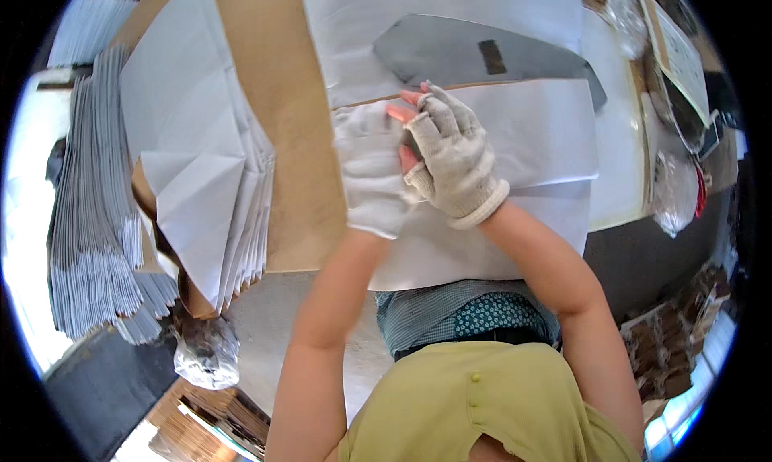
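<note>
A large white paper sheet (523,132) lies on the table in front of me, its near part folded over with a crease running across. My left hand (371,168), in a white knit glove, rests flat on the left end of this folded part. Beside it, my right hand (458,148) wears a glove with bare fingertips and presses on the same paper, its thumb and fingers curled in. Something small and dark shows between thumb and forefinger, too hidden to name. Just beyond the fold lies a long grey flat plate (450,48) with angled ends and a dark patch.
Folded white paper pieces (197,140) are stacked on the brown board (297,197) to the left. Farther left stands a tall pile of grey-white folded paper (92,213). Clear plastic bags (674,193) and a box (675,60) sit at the right edge.
</note>
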The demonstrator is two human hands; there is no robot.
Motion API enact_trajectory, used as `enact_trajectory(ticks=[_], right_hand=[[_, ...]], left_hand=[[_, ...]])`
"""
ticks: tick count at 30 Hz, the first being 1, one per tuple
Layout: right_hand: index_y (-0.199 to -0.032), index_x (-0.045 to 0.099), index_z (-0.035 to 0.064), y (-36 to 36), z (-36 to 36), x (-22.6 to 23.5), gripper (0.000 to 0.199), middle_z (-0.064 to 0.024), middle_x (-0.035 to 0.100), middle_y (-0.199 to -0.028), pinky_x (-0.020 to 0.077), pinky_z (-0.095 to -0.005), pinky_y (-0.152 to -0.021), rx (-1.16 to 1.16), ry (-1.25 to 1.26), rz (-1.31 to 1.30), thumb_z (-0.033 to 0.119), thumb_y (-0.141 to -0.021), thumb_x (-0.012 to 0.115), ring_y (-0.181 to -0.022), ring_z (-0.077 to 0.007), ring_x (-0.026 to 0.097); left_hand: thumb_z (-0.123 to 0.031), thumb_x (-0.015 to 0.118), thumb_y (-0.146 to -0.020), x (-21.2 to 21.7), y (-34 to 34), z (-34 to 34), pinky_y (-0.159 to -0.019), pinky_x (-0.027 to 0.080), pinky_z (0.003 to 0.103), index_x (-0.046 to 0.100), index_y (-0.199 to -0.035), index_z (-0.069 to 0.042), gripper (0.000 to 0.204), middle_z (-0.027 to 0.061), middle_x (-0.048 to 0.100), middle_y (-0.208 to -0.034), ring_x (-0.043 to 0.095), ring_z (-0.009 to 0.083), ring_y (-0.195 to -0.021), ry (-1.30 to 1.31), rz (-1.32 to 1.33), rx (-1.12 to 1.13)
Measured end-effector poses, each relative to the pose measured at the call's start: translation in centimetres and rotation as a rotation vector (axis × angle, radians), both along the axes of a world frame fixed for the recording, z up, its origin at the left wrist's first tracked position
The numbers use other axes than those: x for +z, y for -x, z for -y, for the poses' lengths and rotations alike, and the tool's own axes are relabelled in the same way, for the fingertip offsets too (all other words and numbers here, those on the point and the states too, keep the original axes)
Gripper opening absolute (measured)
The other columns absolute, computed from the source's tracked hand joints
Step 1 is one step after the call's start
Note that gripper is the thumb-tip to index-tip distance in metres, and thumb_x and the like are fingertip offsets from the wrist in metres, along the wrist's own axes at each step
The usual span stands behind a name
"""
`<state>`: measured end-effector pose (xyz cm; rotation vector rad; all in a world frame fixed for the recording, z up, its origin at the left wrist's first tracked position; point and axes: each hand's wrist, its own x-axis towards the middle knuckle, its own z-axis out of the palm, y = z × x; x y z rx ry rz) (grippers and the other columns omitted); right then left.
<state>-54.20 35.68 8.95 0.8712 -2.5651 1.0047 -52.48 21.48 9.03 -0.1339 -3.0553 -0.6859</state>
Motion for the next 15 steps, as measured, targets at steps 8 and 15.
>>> enact_trajectory(ticks=[8,15], right_hand=[[-0.134,0.063,0.0066,2.2,-18.9,1.1,0.051,-0.0149,0.061,-0.139,0.0398,-0.0489,-0.117,-0.254,-0.374,-0.136,0.015,-0.084,0.069,-0.136,-0.0369,0.052],[-0.132,0.063,0.0068,2.6,-19.9,1.3,0.045,-0.0163,0.06,-0.138,0.0424,-0.0494,-0.112,-0.407,-0.258,-0.164,0.017,-0.088,0.068,-0.131,-0.037,0.055]], left_hand=[[-0.022,0.074,-0.089,-0.6,-2.9,5.1,-0.106,0.042,0.049,0.062,-0.118,-0.005,0.036,0.0153,0.06,-0.124,0.055,0.0355,-0.12,0.085,-0.366,0.125],[-0.017,0.076,-0.085,-0.8,-2.7,3.9,-0.102,0.043,0.049,0.063,-0.112,-0.006,0.032,0.0143,0.06,-0.119,0.056,0.0351,-0.114,-0.023,-0.386,0.145]])
